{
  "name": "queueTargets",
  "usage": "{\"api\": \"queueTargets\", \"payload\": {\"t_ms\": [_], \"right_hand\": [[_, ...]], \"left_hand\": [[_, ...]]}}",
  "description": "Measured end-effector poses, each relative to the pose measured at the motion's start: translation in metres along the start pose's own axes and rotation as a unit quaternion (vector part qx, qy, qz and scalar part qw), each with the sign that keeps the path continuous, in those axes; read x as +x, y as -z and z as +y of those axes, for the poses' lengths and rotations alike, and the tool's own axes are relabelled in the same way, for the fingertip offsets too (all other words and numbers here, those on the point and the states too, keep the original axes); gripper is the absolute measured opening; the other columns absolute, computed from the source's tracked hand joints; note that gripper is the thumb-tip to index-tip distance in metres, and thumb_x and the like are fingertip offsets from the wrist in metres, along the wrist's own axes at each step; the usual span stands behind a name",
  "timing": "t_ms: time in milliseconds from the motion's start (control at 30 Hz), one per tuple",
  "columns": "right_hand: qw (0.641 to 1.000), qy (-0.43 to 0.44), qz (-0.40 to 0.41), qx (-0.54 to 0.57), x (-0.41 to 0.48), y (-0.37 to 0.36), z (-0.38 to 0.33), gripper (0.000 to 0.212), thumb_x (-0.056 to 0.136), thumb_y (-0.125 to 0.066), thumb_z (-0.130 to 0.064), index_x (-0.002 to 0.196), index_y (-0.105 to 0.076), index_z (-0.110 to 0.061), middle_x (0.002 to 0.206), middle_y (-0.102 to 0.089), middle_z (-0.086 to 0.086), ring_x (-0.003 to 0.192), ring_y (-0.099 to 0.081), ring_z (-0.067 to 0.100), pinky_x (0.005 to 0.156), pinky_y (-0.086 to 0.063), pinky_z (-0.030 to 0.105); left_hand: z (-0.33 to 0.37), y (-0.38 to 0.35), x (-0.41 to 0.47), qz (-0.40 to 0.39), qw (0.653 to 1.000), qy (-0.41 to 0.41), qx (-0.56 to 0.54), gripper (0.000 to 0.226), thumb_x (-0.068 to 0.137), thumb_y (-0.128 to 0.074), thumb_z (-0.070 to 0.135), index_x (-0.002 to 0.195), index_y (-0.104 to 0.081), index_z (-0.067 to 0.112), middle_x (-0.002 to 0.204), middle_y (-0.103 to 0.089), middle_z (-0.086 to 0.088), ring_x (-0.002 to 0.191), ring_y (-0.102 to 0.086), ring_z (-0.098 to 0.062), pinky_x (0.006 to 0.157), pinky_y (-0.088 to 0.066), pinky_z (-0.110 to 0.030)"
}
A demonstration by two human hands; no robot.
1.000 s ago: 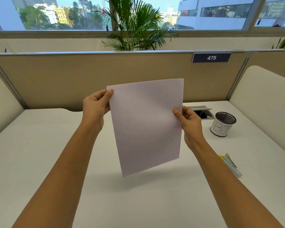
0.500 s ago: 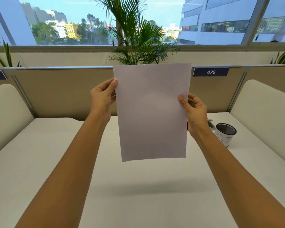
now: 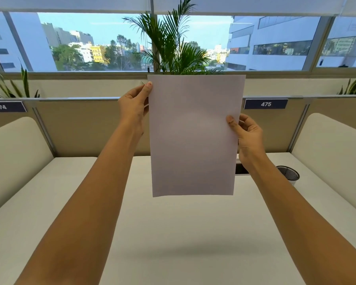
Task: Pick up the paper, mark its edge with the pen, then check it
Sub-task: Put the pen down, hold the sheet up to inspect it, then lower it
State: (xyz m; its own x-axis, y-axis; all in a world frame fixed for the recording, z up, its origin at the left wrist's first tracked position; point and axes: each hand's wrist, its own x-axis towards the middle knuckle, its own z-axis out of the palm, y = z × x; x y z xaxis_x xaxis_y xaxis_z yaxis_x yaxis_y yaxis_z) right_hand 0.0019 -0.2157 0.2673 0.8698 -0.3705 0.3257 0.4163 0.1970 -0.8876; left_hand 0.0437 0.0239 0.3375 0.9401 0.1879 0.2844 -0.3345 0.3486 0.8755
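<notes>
A plain white sheet of paper (image 3: 193, 136) hangs upright in the air above the desk, held at arm's length in front of the window. My left hand (image 3: 134, 108) pinches its upper left edge, thumb on the near face. My right hand (image 3: 248, 134) pinches the right edge about halfway down. No mark shows on the side facing me. The pen is out of view.
A white desk (image 3: 173, 233) lies below, with beige partitions at the back and padded side panels left and right. A black mesh cup (image 3: 289, 173) stands at the right, next to a cable opening (image 3: 241, 168). A palm plant (image 3: 173, 44) rises behind the partition.
Both hands have lifted the paper higher and turned it from tilted to straight upright. The view has tipped upward, so the pens on the desk's right side have left the frame.
</notes>
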Motion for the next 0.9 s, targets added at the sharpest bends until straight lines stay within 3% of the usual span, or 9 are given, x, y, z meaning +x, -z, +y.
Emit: {"api": "queueTargets", "payload": {"t_ms": [167, 333, 500, 567, 667, 767, 800, 900], "right_hand": [[1.0, -0.014, 0.007, -0.015, 0.002, -0.004, 0.001, 0.011, 0.081, -0.069, -0.026, 0.092, -0.065, -0.026, 0.091, -0.071, -0.01, 0.079, -0.069, 0.011, 0.068, -0.06, 0.027], [0.999, -0.026, 0.021, -0.004, 0.002, -0.006, 0.0, 0.008, 0.079, -0.071, -0.025, 0.086, -0.067, -0.026, 0.086, -0.072, -0.011, 0.071, -0.07, 0.007, 0.068, -0.06, 0.026], [0.999, -0.028, 0.035, -0.01, 0.003, -0.007, -0.001, 0.013, 0.08, -0.07, -0.025, 0.092, -0.065, -0.022, 0.089, -0.069, -0.009, 0.077, -0.067, 0.01, 0.061, -0.057, 0.022], [0.999, -0.027, 0.046, -0.004, 0.003, -0.009, -0.002, 0.011, 0.079, -0.071, -0.025, 0.089, -0.065, -0.024, 0.088, -0.069, -0.008, 0.077, -0.067, 0.013, 0.062, -0.058, 0.024], [0.997, -0.014, 0.073, 0.001, 0.003, -0.015, -0.003, 0.009, 0.079, -0.072, -0.028, 0.084, -0.064, -0.026, 0.086, -0.069, -0.006, 0.077, -0.065, 0.014, 0.069, -0.059, 0.03], [0.995, 0.024, 0.095, -0.009, 0.001, -0.028, 0.0, 0.008, 0.079, -0.071, -0.028, 0.078, -0.064, -0.028, 0.083, -0.067, -0.005, 0.076, -0.063, 0.013, 0.068, -0.057, 0.026], [0.994, 0.039, 0.099, -0.017, 0.0, -0.034, 0.002, 0.008, 0.08, -0.071, -0.027, 0.077, -0.064, -0.028, 0.082, -0.067, -0.005, 0.077, -0.063, 0.014, 0.069, -0.057, 0.026], [0.985, 0.103, 0.108, -0.09, -0.008, -0.054, 0.011, 0.008, 0.082, -0.069, -0.027, 0.082, -0.066, -0.02, 0.084, -0.066, -0.003, 0.08, -0.06, 0.015, 0.071, -0.055, 0.029]], "left_hand": [[0.008, -0.004, 0.004, 0.017, 1.0, 0.018, -0.002, 0.007, 0.081, -0.068, 0.019, 0.077, -0.067, 0.014, 0.078, -0.068, -0.002, 0.073, -0.064, -0.014, 0.069, -0.057, -0.025], [0.008, -0.005, 0.006, 0.036, 0.999, 0.029, 0.004, 0.008, 0.082, -0.068, 0.019, 0.075, -0.067, 0.014, 0.079, -0.069, -0.003, 0.074, -0.065, -0.015, 0.076, -0.058, -0.03], [0.006, -0.005, 0.009, 0.037, 0.999, 0.024, 0.01, 0.01, 0.083, -0.066, 0.018, 0.074, -0.068, 0.013, 0.078, -0.07, -0.003, 0.072, -0.066, -0.014, 0.07, -0.058, -0.026], [0.002, -0.005, 0.01, 0.053, 0.997, 0.011, 0.05, 0.011, 0.085, -0.063, 0.019, 0.083, -0.069, 0.01, 0.085, -0.071, -0.006, 0.074, -0.066, -0.014, 0.068, -0.057, -0.023], [-0.01, -0.006, 0.01, 0.124, 0.978, -0.055, 0.159, 0.024, 0.084, -0.062, 0.021, 0.105, -0.067, 0.009, 0.103, -0.07, -0.009, 0.083, -0.065, -0.015, 0.076, -0.056, -0.023], [-0.02, -0.012, -0.002, 0.136, 0.951, -0.134, 0.242, 0.031, 0.084, -0.062, 0.028, 0.112, -0.062, 0.013, 0.109, -0.068, -0.005, 0.085, -0.059, -0.007, 0.067, -0.047, -0.002], [-0.024, -0.017, -0.006, 0.099, 0.955, -0.135, 0.244, 0.033, 0.085, -0.061, 0.031, 0.111, -0.063, 0.012, 0.109, -0.067, -0.006, 0.087, -0.059, -0.008, 0.073, -0.05, -0.006], [-0.034, -0.035, -0.02, -0.058, 0.967, -0.078, 0.236, 0.045, 0.085, -0.055, 0.045, 0.115, -0.062, 0.013, 0.115, -0.067, -0.008, 0.105, -0.062, -0.019, 0.097, -0.049, -0.042]]}}
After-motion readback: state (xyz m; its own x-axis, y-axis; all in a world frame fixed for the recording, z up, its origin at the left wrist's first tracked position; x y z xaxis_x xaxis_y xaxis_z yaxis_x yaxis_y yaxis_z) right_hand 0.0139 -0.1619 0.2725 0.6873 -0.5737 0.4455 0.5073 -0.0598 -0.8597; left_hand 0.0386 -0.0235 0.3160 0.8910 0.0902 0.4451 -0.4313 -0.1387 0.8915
